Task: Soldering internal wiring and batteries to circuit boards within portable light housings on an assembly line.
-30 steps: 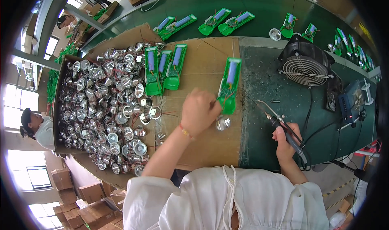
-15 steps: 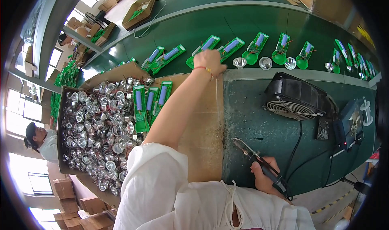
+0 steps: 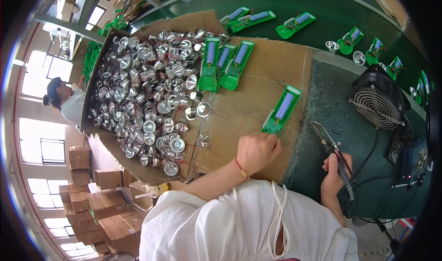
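My left hand (image 3: 259, 151), fingers curled, grips the near end of a green plastic housing (image 3: 271, 123) over the cardboard. Inside that housing lies a purple cylindrical battery (image 3: 286, 105); its end at my fingers is hidden. My right hand (image 3: 334, 176) is closed round a soldering iron (image 3: 342, 171) with a black handle, its metal tip pointing up and away over the green mat. Three more green housings with batteries (image 3: 224, 61) lie beside a carton heaped with silvery reflector cups (image 3: 152, 86). One loose cup (image 3: 202, 140) sits on the cardboard.
A black fan (image 3: 380, 100) with a round grille stands at the right, near a blue soldering station (image 3: 410, 162) and cables. Beyond, the green belt (image 3: 317, 35) carries several housings and cups. A person (image 3: 69, 100) is at the far left.
My left hand has come back from the belt to the cardboard with a green housing. The head view has turned left. My right hand still holds the soldering iron.
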Action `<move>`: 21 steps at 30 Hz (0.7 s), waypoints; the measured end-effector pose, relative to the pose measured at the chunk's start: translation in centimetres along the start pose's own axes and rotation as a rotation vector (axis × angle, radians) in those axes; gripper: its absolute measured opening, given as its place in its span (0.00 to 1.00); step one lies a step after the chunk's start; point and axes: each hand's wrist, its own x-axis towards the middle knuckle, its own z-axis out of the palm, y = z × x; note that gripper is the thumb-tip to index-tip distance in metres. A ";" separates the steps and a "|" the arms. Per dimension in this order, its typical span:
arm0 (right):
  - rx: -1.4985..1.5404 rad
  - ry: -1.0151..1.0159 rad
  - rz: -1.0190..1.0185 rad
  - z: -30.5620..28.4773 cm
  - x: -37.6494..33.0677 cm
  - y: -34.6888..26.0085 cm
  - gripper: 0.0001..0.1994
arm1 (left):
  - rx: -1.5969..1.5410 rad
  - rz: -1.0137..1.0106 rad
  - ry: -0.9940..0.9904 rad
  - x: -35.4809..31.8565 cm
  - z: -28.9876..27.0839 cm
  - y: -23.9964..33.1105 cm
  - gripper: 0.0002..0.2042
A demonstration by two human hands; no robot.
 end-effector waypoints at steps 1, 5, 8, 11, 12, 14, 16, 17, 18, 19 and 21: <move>-0.006 -0.001 -0.016 0.0 -0.1 0.4 0.06 | -0.072 0.001 0.016 -1.1 -0.7 0.1 0.12; -0.016 0.006 -0.063 -0.3 -0.3 0.9 0.06 | 0.074 -0.164 0.218 -1.5 -5.0 -4.5 0.11; 0.014 0.043 -0.099 0.0 -0.4 1.0 0.06 | 0.383 -0.034 0.137 -1.2 -6.8 -9.9 0.03; -0.003 0.032 -0.104 0.4 -0.7 0.7 0.06 | 0.572 0.049 0.059 -1.5 -5.3 -11.4 0.01; -0.002 0.031 -0.114 0.3 -0.9 0.6 0.06 | 0.658 0.089 0.061 -1.5 -5.0 -11.5 0.01; 0.004 0.062 -0.110 0.3 -1.1 0.5 0.06 | 0.633 0.046 0.029 -1.1 -5.5 -11.1 0.02; 0.015 0.067 -0.129 -0.4 -1.5 0.4 0.06 | 0.234 0.060 0.238 -0.8 -5.6 -10.8 0.02; 0.022 0.068 -0.136 -0.6 -1.7 0.2 0.06 | 0.129 0.028 0.239 -1.0 -5.9 -10.2 0.04; 0.039 0.075 -0.149 -0.6 -2.0 -0.1 0.07 | 0.118 0.043 0.231 -1.2 -6.2 -8.7 0.04; 0.061 0.045 -0.148 -0.4 -2.4 -0.5 0.07 | -0.294 -0.201 0.083 -1.6 -6.8 -7.0 0.05; 0.056 -0.048 -0.148 0.6 -3.4 -1.7 0.06 | -0.732 -0.483 -0.136 -2.8 -6.4 -5.2 0.08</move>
